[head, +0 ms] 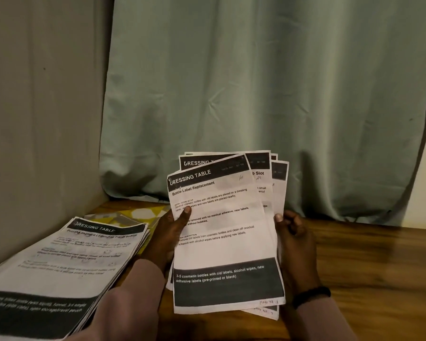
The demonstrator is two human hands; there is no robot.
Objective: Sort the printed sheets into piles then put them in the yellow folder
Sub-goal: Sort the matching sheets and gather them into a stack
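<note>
Sorting step: left hand (pixel 169 232) and right hand (pixel 294 238) each gripped the fanned sheets (pixel 225 238); pile (pixel 67 262) at 8 o'clock on tabletop (pixel 367 254); next, likely deal top sheet off

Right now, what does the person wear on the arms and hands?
Both arms wear long sleeves of a dull mauve-brown cloth, left sleeve and right sleeve. A black band circles the right wrist. The left hand and right hand are bare, without gloves.
</note>
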